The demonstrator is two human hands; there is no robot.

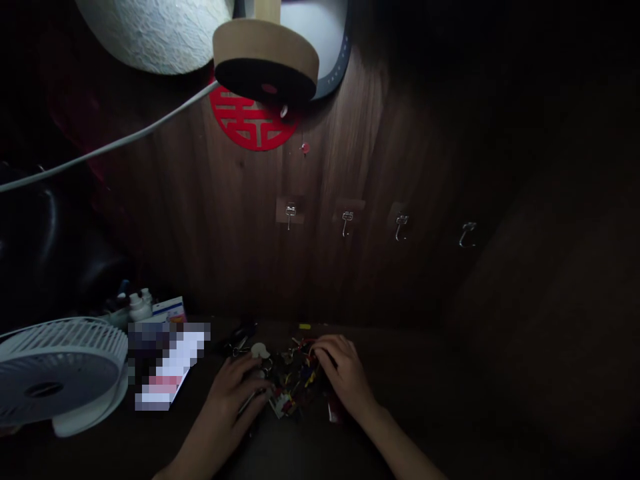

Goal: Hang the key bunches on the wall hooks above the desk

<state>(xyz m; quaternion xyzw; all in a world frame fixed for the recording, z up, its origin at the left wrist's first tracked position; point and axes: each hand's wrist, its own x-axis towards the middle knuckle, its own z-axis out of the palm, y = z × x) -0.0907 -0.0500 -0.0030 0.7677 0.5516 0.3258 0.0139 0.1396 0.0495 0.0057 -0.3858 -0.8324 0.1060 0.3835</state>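
Observation:
A dim heap of small mixed items (293, 383), with yellow, red and metallic bits and what look like key rings, lies on the dark tabletop between my hands. My left hand (233, 393) rests at the heap's left side, its fingers apart and touching the edge. Close to those fingertips is a pale round piece (260, 350). My right hand (343, 373) bends over the heap's right side with fingers and thumb drawn together near a thin reddish strand; what they grip is too dark to make out. A dark red flat thing (336, 408) lies under the right wrist.
A white fan (65, 373) stands at left, beside a blurred-out bright screen (177, 367) and white bottles (140, 307). Metal hooks (347, 223) line the wood panel behind. Overhead hang a lamp shade (160, 33), a round wooden base (265, 57) and a white cable (125, 139).

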